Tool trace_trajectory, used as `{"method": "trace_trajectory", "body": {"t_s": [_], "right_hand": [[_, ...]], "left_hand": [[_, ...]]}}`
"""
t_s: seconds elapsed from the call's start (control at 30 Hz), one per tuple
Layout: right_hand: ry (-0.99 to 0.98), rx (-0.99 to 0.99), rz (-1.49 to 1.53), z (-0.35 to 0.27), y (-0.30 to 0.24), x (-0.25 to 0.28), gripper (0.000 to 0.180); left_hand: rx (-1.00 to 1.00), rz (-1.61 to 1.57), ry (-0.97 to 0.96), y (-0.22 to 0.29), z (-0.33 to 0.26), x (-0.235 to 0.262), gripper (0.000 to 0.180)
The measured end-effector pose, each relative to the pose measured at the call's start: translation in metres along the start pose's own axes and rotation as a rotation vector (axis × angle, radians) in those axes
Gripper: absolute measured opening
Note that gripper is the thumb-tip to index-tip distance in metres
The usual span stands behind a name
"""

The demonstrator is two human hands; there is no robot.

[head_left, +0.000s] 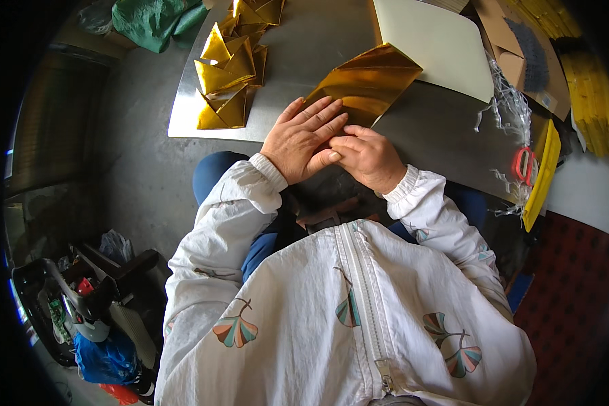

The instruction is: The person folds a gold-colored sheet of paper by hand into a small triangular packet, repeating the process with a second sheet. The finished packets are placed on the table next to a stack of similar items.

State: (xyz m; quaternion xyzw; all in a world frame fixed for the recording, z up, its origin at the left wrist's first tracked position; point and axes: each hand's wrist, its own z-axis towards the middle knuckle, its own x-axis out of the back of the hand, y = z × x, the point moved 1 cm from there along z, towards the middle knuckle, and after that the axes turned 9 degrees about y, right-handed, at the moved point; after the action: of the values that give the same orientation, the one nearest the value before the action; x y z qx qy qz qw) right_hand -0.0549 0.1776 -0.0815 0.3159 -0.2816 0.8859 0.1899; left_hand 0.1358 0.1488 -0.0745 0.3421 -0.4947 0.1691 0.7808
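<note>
The left hand [303, 139] lies flat, fingers spread, on the near corner of a gold sheet [366, 82]. The right hand [366, 157] sits just beside it, touching it, fingers curled low at the sheet's near edge. Neither hand's grip is closed around anything; both press down. The sheet lies on the gray table [304, 61], partly folded, with creases running across it.

This looks like a fold being pressed flat. I think the next move needs the edges lined up well and a firm rub along the crease, so the shiny paper does not slip.

A pile of folded gold shapes [230, 74] sits on the table, up and to the left, well apart from the hands. A cream sheet [439, 40] lies just behind the gold one. Red scissors [524, 164] lie far to the right.

A dark bin [54, 304] stands on the floor at lower left. It holds mixed stuff, and I cannot tell just what. A blue bag [105, 358] lies by it.
</note>
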Motion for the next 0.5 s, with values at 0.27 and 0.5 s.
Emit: {"method": "trace_trajectory", "body": {"t_s": [0.27, 0.5], "right_hand": [[0.014, -0.017, -0.002, 0.003, -0.003, 0.001, 0.012], [0.01, -0.022, 0.038, 0.001, 0.0, -0.001, 0.009]], "left_hand": [[0.085, 0.095, -0.011, -0.007, 0.007, 0.002, 0.079], [0.156, 0.129, -0.012, -0.018, 0.018, 0.007, 0.079]]}}
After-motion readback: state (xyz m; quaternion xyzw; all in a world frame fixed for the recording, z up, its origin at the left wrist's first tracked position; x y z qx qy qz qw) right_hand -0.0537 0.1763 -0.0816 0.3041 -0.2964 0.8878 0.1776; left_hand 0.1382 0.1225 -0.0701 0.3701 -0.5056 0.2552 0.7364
